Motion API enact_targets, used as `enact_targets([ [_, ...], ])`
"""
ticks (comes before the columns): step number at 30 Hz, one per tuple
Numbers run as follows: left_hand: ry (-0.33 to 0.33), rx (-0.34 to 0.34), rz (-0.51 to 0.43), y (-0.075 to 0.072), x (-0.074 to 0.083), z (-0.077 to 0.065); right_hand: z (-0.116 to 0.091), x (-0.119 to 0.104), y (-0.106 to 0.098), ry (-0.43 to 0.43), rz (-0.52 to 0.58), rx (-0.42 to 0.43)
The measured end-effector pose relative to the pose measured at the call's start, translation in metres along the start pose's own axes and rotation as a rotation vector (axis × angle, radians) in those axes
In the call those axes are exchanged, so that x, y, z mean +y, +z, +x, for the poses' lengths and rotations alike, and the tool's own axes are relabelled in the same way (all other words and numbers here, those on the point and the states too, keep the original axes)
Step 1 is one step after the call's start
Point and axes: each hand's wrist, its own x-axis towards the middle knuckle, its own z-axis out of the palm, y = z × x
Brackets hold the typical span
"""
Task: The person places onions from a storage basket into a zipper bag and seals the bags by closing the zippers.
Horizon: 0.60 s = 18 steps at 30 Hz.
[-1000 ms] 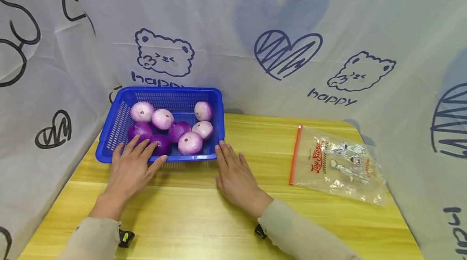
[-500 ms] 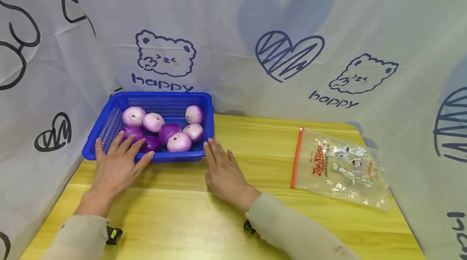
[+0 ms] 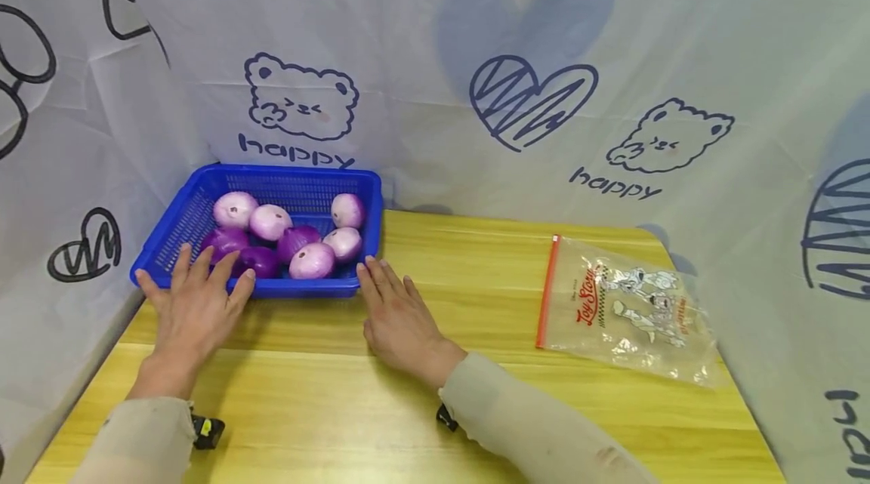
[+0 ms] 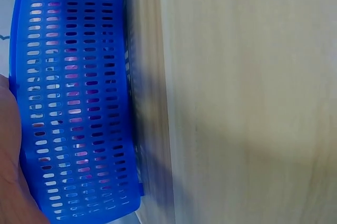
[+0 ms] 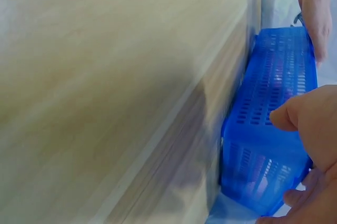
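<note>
"What is closest?"

"Two light sleeves (image 3: 139,442), then the yellow table (image 3: 326,408)."

"And the hands?"

"The left hand (image 3: 190,318) has its fingers spread wide. They lie over the front edge of the blue basket (image 3: 306,288), by its left corner. The right hand (image 3: 401,325) is flatter, with its fingers almost straight, and the tips are at the front right corner."

"Is either one gripping?"

"No, the fingers aren't curled around anything. I can't tell if the left fingertips touch what's inside."

"What's over on the right?"

"A clear bag (image 3: 628,310) with a red strip, lying flat on the table, well apart from the hands."

"So what's in the basket?"

"Eight onions (image 3: 297,242)! Some are dark purple and some are pale. The basket sits at the back left of the table."

"And behind that?"

"A pale cloth (image 3: 421,69) with bears, hearts and the word 'happy'."
</note>
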Motion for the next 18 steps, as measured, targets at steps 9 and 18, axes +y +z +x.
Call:
enact_targets([
  [9, -0.015, -0.011, -0.021, -0.004, -0.010, 0.006, -0.011, 0.032, -0.004, 0.108, 0.090, 0.009],
  [18, 0.027, 0.106, -0.047, -0.001, 0.012, -0.002, -0.045, 0.084, 0.000, 0.227, 0.092, 0.107],
])
